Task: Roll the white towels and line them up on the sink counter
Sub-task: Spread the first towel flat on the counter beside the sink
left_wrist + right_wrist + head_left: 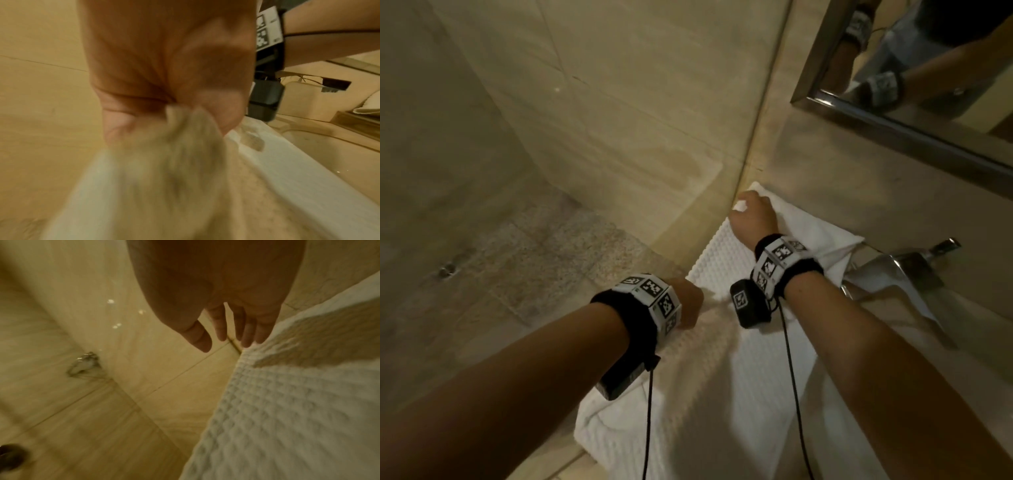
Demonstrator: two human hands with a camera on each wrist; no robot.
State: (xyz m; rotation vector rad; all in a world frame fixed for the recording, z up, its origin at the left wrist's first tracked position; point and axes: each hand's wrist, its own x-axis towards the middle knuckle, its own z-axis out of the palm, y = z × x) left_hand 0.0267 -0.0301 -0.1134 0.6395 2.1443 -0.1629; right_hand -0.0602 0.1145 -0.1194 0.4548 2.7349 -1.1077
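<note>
A mirror (914, 113) hangs above the table (825, 178), and a chrome faucet (900, 263) stands just right of the white waffle towel (726, 260) spread along the table's left end. The left hand (688, 301) grips a bunched fold of the towel's near part, fingers curled round it. The right hand (753, 212) reaches to the far corner, fingers straight and slightly spread, tips at the towel's edge.

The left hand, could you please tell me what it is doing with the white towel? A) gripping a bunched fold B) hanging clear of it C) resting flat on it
A: the left hand has its fingers curled round a bunched fold of the white towel.
</note>
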